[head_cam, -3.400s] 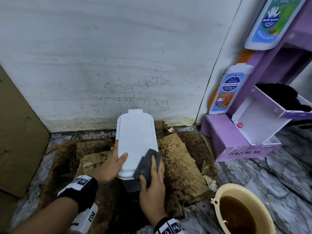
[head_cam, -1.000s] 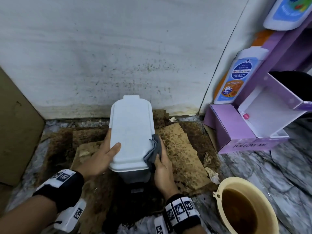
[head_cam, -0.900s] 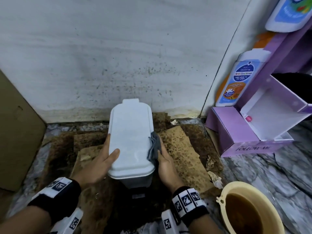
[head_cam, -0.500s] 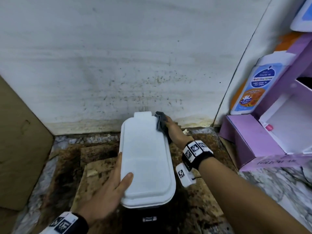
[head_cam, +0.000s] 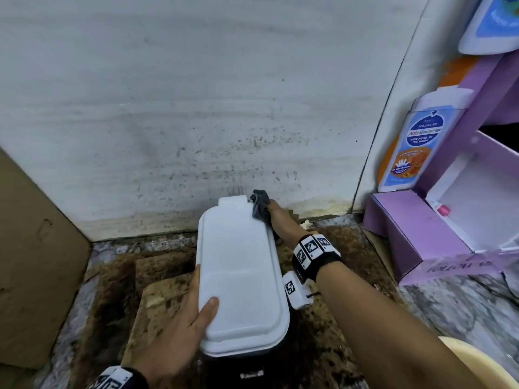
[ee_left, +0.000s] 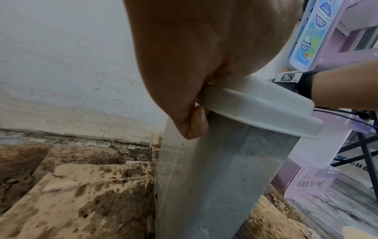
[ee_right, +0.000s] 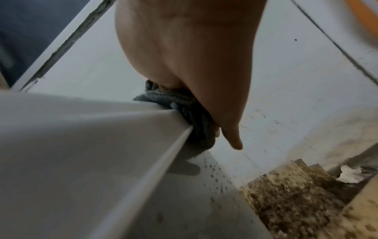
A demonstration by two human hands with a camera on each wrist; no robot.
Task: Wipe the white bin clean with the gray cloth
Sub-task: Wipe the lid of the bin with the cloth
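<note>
The white bin [head_cam: 238,276] stands on the floor by the wall, its lid down. My left hand [head_cam: 196,310] grips the lid's near left edge, thumb on top. In the left wrist view its fingers [ee_left: 194,122] curl under the lid rim [ee_left: 255,103], against the speckled bin wall [ee_left: 214,177]. My right hand [head_cam: 278,217] reaches to the lid's far right corner and holds the bunched gray cloth [head_cam: 259,206] there. In the right wrist view the cloth [ee_right: 190,113] is pressed between that hand [ee_right: 194,64] and the lid edge [ee_right: 81,145].
Stained brown cardboard [head_cam: 157,301] covers the floor around the bin. The marked white wall [head_cam: 196,122] rises right behind it. A purple box [head_cam: 407,226] and a lotion bottle [head_cam: 410,153] stand at the right. A beige basin [head_cam: 477,369] sits at the lower right, a cardboard sheet [head_cam: 33,262] at the left.
My right hand has slid the cloth from the lid's near right edge along the side to the far right corner. The left hand keeps its hold on the lid.
</note>
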